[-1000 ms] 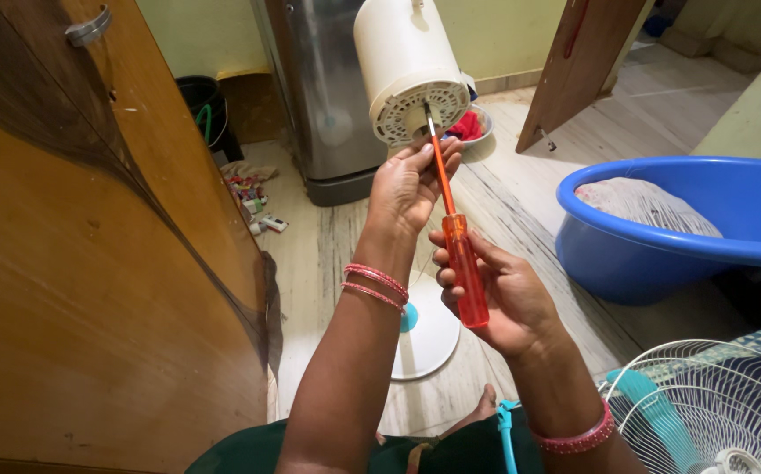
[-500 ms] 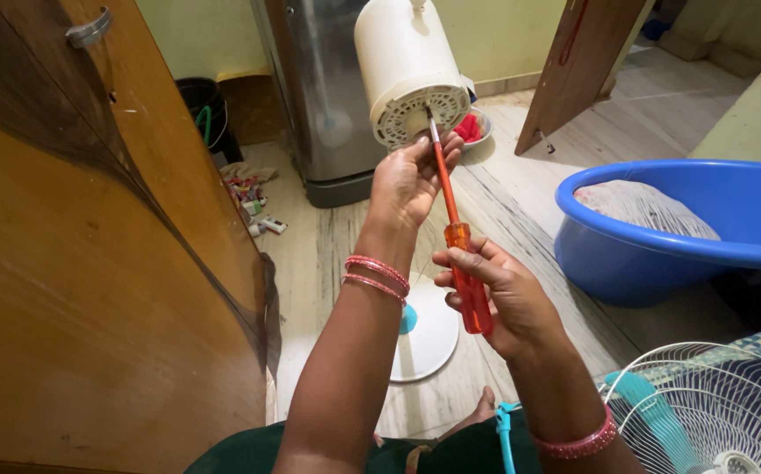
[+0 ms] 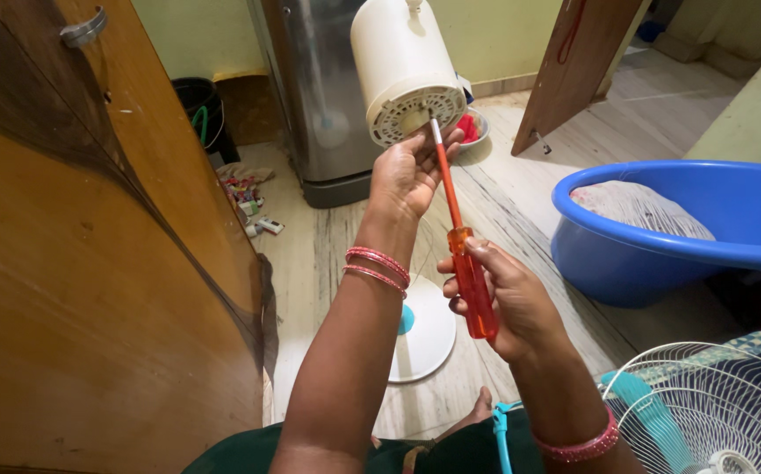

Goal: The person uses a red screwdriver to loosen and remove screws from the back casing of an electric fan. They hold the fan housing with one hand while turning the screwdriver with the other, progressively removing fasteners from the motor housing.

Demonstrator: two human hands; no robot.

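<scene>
Two hands: both busy at a cream fan motor, held up above the floor
Left hand: fingers pinch the screwdriver shaft just below the motor's vented face
Right hand: clenched round the orange handle
Nearby: blue tub, white fan guard

Bare forearms, no sleeves — pink-red bangles on the left wrist and right wrist; dark green garment, possibly a skirt.
</scene>
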